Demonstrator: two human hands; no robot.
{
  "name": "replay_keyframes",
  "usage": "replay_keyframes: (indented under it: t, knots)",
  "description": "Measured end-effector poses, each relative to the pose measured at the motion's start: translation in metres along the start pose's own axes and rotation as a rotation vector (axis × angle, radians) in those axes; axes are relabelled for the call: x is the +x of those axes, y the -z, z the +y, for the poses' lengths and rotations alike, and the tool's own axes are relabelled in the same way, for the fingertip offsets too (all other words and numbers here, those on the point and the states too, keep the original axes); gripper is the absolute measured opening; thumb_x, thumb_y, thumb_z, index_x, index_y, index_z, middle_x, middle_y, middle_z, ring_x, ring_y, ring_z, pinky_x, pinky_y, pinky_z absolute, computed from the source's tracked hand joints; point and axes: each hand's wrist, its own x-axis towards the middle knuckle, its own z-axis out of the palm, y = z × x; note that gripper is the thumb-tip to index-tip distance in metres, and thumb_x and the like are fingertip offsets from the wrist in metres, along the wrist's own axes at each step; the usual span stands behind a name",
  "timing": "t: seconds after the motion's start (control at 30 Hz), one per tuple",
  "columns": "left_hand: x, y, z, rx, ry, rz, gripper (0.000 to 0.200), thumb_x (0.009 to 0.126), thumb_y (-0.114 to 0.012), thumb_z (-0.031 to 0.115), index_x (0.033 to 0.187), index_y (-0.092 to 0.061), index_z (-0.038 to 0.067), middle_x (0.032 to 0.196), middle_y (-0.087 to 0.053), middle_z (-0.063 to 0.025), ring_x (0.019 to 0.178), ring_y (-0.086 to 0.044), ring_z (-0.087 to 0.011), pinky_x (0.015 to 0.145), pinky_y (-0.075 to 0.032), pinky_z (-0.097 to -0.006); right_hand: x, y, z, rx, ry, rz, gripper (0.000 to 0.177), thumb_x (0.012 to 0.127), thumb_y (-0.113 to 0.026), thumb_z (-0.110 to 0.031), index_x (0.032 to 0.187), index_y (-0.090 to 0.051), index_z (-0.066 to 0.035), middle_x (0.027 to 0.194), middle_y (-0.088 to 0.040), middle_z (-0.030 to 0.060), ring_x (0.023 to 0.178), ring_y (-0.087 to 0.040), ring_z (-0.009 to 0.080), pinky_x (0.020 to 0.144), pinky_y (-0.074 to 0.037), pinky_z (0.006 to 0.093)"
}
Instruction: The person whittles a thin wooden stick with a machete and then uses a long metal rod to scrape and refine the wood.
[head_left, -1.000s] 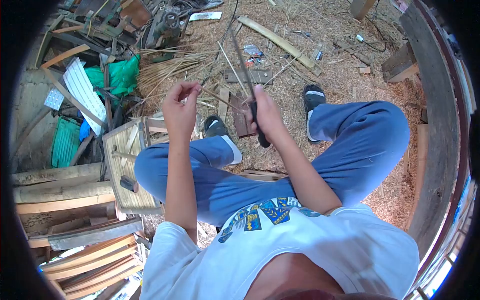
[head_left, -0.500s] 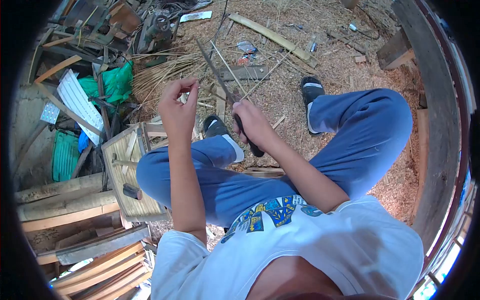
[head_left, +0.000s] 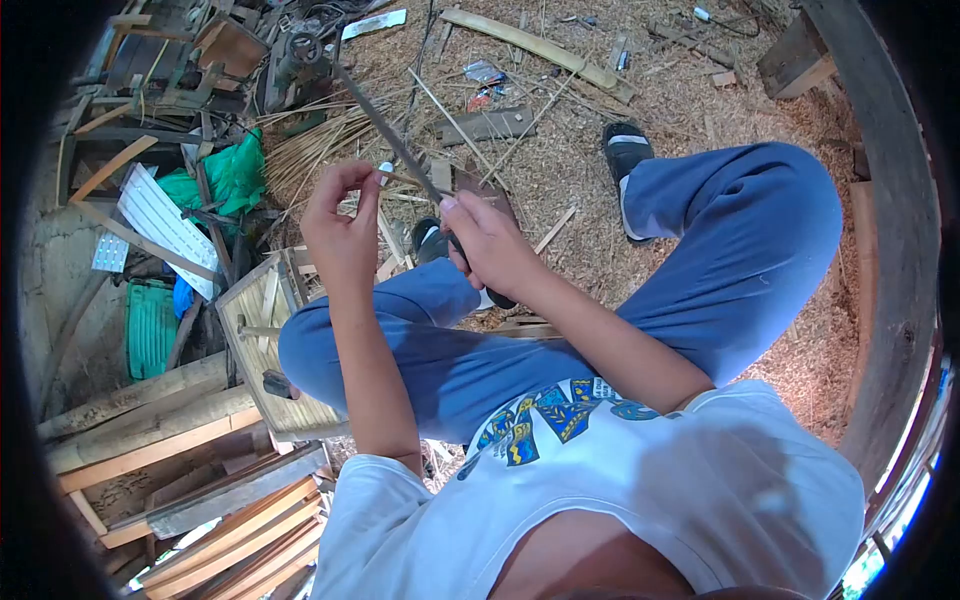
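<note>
My right hand (head_left: 488,240) is closed round the dark handle of a long knife (head_left: 388,135), whose blade points up and to the left. My left hand (head_left: 342,205) pinches one end of a short thin strip (head_left: 402,179) between thumb and fingers. The strip runs across toward the blade near my right hand; whether it touches the blade is unclear. Both hands are above my bent legs, close together.
A wooden board (head_left: 275,350) with a hammer-like tool lies beside my left knee. Thin sticks (head_left: 320,145), a long plank (head_left: 540,52) and shavings cover the ground ahead. Green plastic (head_left: 225,175) lies at left; a thick beam (head_left: 890,240) stands at right.
The view has shifted a little. The knife blade has tilted further left, and my right hand has come nearer to my left hand. Both hands keep their hold.
</note>
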Motion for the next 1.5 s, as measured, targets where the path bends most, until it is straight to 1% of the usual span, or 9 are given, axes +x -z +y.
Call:
replay_keyframes:
  t: [0.17,0.27,0.37,0.47,0.73,0.87,0.97,1.07,1.5]
  knots:
    - [0.000,0.008,-0.006,0.153,-0.042,-0.097,0.010,0.094,-0.076,0.009,0.098,-0.072,0.000,0.091,-0.072,-0.0026,0.090,-0.065,-0.0091,0.087,-0.052,-0.0255,-0.006,0.000,-0.002,0.089,0.026,-0.027,0.042,0.111,-0.039,-0.046,0.101,-0.052,-0.007,0.062,-0.051,0.0026,0.043,-0.046,0.0109,0.042,-0.039,0.0264]
    - [-0.001,0.005,0.004,0.156,0.034,-0.092,0.010,0.094,-0.076,0.008,0.095,-0.071,0.000,0.090,-0.072,-0.0025,0.089,-0.065,-0.0086,0.086,-0.052,-0.0250,-0.010,0.000,-0.007,0.213,0.069,-0.012,0.042,0.110,-0.043,-0.044,0.095,-0.052,-0.007,0.057,-0.050,0.0022,0.042,-0.050,0.0125,0.040,-0.040,0.0308]
    - [0.000,0.001,0.002,0.078,0.042,-0.061,0.008,0.090,-0.076,0.004,0.092,-0.071,-0.002,0.085,-0.072,-0.0069,0.081,-0.067,-0.0119,0.078,-0.051,-0.0266,-0.006,0.004,-0.006,0.193,0.021,-0.022,0.044,0.111,-0.039,-0.047,0.100,-0.052,-0.006,0.060,-0.049,0.0019,0.042,-0.045,0.0104,0.040,-0.038,0.0268]
    - [-0.001,0.000,0.008,0.074,0.076,-0.094,0.013,0.093,-0.076,0.007,0.089,-0.068,-0.002,0.088,-0.072,-0.0029,0.088,-0.065,-0.0075,0.084,-0.051,-0.0248,-0.004,0.006,0.001,0.133,-0.063,-0.033,0.046,0.111,-0.040,-0.048,0.099,-0.053,-0.005,0.059,-0.049,0.0023,0.042,-0.044,0.0108,0.041,-0.038,0.0278]
    - [-0.006,0.002,0.018,0.089,0.042,-0.175,0.011,0.090,-0.077,0.005,0.090,-0.069,-0.003,0.085,-0.072,-0.0065,0.080,-0.064,-0.0107,0.076,-0.049,-0.0272,-0.003,-0.001,0.014,-0.061,0.128,0.024,0.047,0.110,-0.043,-0.048,0.094,-0.053,-0.005,0.060,-0.052,0.0028,0.045,-0.047,0.0106,0.043,-0.039,0.0306]
    - [-0.012,0.005,0.024,0.058,0.131,-0.204,0.011,0.092,-0.075,0.003,0.088,-0.068,-0.003,0.086,-0.070,-0.0027,0.087,-0.064,-0.0088,0.082,-0.049,-0.0247,-0.003,-0.005,0.021,-0.168,0.214,0.078,0.047,0.110,-0.046,-0.046,0.092,-0.053,-0.003,0.062,-0.056,0.0095,0.054,-0.057,0.0214,0.054,-0.045,0.0393]
    - [-0.015,0.010,0.023,0.092,0.102,-0.200,0.009,0.090,-0.076,0.003,0.089,-0.069,-0.003,0.084,-0.070,-0.0034,0.081,-0.062,-0.0087,0.076,-0.048,-0.0248,-0.007,-0.005,0.015,-0.255,0.277,0.108,0.045,0.109,-0.048,-0.043,0.092,-0.053,-0.001,0.068,-0.059,0.0181,0.065,-0.061,0.0363,0.064,-0.046,0.0472]
    - [-0.019,0.014,0.018,0.055,0.075,-0.198,0.008,0.090,-0.075,0.003,0.089,-0.069,-0.003,0.084,-0.070,-0.0034,0.082,-0.062,-0.0085,0.077,-0.048,-0.0241,-0.008,-0.005,0.015,-0.255,0.224,0.080,0.044,0.108,-0.048,-0.041,0.093,-0.054,0.000,0.073,-0.061,0.0231,0.071,-0.059,0.0453,0.067,-0.045,0.0509]
    - [-0.039,0.024,0.002,-0.005,0.073,-0.141,0.012,0.089,-0.073,-0.008,0.085,-0.063,-0.003,0.086,-0.069,-0.0055,0.085,-0.063,-0.0106,0.080,-0.050,-0.0249,-0.007,-0.013,0.023,-0.319,0.216,-0.010,0.045,0.108,-0.048,-0.042,0.094,-0.054,0.000,0.072,-0.058,0.0245,0.072,-0.059,0.0468,0.066,-0.045,0.0517]
